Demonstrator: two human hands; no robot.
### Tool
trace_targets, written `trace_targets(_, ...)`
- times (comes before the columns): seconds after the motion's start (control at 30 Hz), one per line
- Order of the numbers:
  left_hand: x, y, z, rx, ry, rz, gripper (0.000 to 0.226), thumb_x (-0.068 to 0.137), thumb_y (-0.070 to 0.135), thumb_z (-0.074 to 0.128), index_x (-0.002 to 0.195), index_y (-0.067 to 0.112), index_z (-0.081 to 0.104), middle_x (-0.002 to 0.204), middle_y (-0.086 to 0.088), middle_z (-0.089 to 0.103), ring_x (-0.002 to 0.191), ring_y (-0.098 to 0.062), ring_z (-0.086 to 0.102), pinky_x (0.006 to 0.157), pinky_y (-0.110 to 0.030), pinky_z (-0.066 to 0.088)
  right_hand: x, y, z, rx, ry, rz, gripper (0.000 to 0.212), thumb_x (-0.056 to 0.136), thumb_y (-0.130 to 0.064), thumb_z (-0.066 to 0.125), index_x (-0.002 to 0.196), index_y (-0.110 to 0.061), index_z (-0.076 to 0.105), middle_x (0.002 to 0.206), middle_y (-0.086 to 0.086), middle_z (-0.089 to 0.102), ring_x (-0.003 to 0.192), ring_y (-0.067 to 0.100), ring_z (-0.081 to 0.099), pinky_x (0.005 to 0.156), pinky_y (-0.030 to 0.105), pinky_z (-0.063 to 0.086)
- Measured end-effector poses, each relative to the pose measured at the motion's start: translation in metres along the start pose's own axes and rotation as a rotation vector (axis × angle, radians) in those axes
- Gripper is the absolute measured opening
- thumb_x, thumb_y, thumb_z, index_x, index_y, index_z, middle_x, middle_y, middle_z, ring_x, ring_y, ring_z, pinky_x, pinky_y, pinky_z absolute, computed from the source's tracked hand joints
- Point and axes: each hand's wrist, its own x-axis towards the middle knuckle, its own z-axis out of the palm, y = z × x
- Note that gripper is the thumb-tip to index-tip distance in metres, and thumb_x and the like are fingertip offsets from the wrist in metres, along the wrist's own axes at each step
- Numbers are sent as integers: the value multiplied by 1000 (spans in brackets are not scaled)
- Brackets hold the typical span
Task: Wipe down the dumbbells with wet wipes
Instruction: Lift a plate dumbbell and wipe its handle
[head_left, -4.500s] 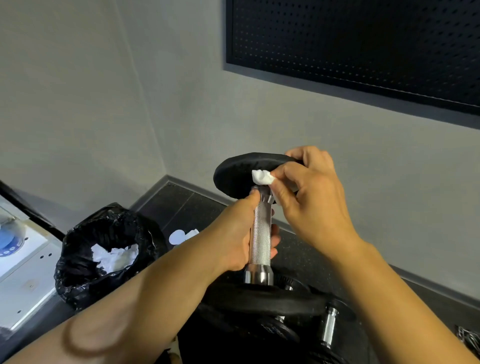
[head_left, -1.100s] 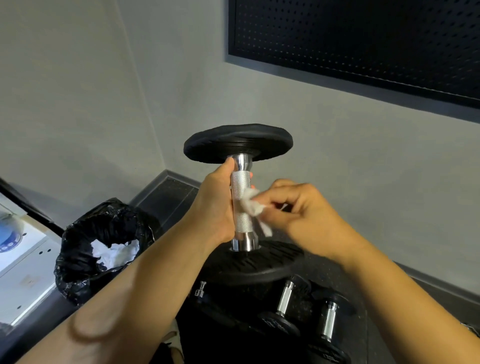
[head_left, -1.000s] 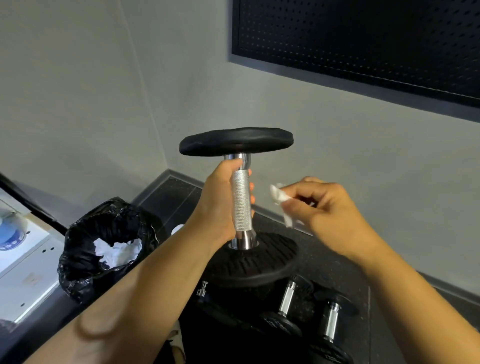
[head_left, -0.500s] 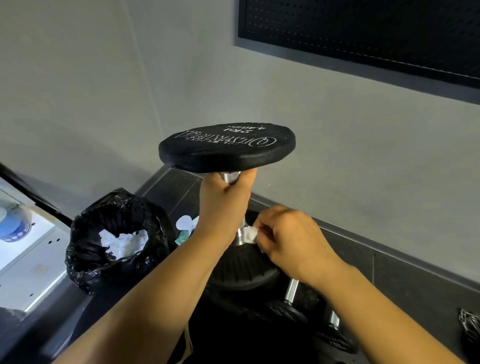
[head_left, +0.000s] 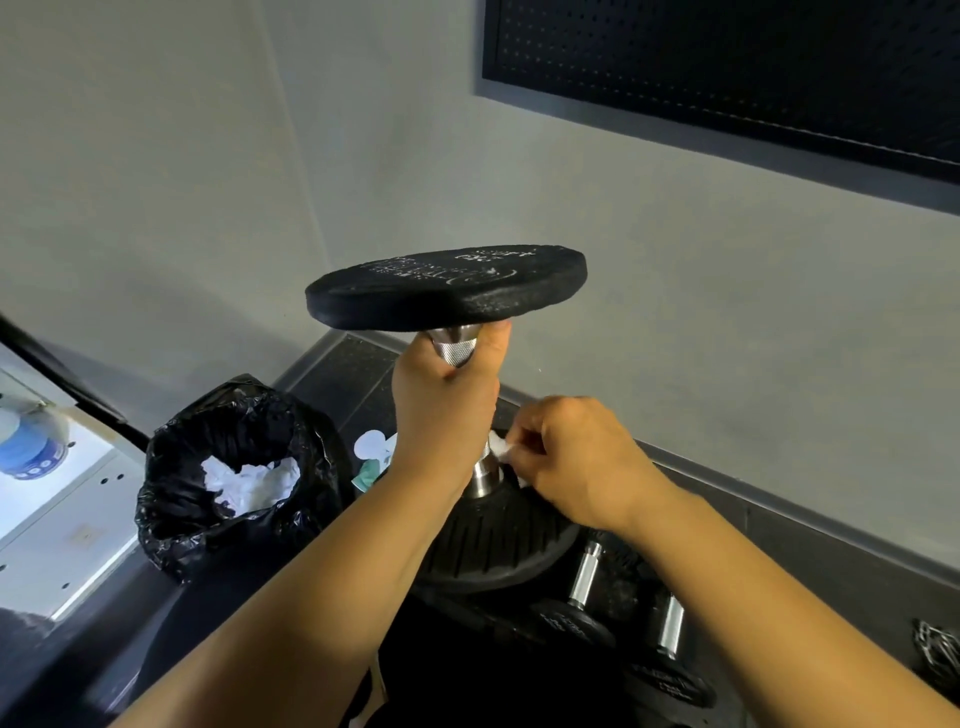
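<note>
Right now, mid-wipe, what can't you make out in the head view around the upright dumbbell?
All in the head view:
1. Upright black dumbbell: the middle of its knurled steel handle is covered by the left hand.
2. White wet wipe: mostly hidden under the fingers of the right hand.
3. White lettering on the top plate: blurred, unreadable.
4. Blue-and-white container: cut off by the left edge.
5. Small dumbbells below: partly behind the right forearm.
</note>
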Motion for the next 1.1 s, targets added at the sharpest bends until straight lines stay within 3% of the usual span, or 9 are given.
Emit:
trace_targets(0.23,-9,-5,5,85,-2,82,33,86,28,67,60,17,50,48,3,47,52,-10,47,65,-29,41,-57,-35,-5,-38,-77,-63,27,90,-22,50,64,-21,41,74,-2,53,68,24,51,60,30,39)
trace_targets(0.3,-9,-3,6,76,1,96,30,83,31,65,69,7,53,67,-10,55,58,-26,49,64,-39,44,-57,-31,-7,-39,-85,-68,21,90,-25,51,70,-21,47,78,-2,53,70,23,51,62,30,40)
trace_targets(0.37,-6,-2,7,26,-18,54,29,82,28,64,70,4,52,60,-13,43,58,-40,41,56,-46,41,-51,-20,-10,-37,-41,-62,9,89,-25,54,84,-19,57,88,-2,61,78,24,59,70,35,48)
trace_targets(0.47,-4,3,7,-61,-62,-38,33,80,24,64,60,20,39,50,3,27,45,-16,24,48,-31,22,-34,-3,-10,-60,3,-83,5,86,-23,56,88,-21,60,94,-4,63,85,24,60,74,37,49)
trace_targets(0.6,-5,9,9,-155,-124,-143,29,78,24,64,67,15,39,57,-5,18,52,-20,18,49,-33,18,-2,15,-7,-47,3,-26,5,87,-21,56,88,-21,60,102,-1,63,93,25,58,80,37,48)
trace_targets(0.73,-2,3,4,-223,-277,-188,43,77,26,68,53,19,33,47,2,26,40,-13,27,42,-23,29,22,35,-7,203,-118,137,16,85,-18,61,70,-23,58,77,-2,66,79,19,62,79,37,53)
trace_targets(0.9,2,5,1,-329,-390,-290,47,72,27,71,52,18,29,46,1,26,38,-12,27,42,-22,25,23,46,-2,657,-187,350,23,91,-11,56,69,-17,54,65,1,54,61,13,49,60,28,42)
trace_targets(0.97,3,9,5,-315,-309,-285,45,83,21,67,52,18,34,45,2,31,38,-11,33,42,-21,30,20,47,-1,694,-97,414,22,87,-9,59,67,-16,55,63,2,55,59,15,50,58,26,41)
trace_targets(1.1,10,11,18,-194,48,-263,28,84,27,70,67,17,51,55,2,43,50,-12,44,53,-25,42,11,43,-2,633,219,500,11,85,-13,62,75,-13,56,74,7,63,70,23,56,63,31,44)
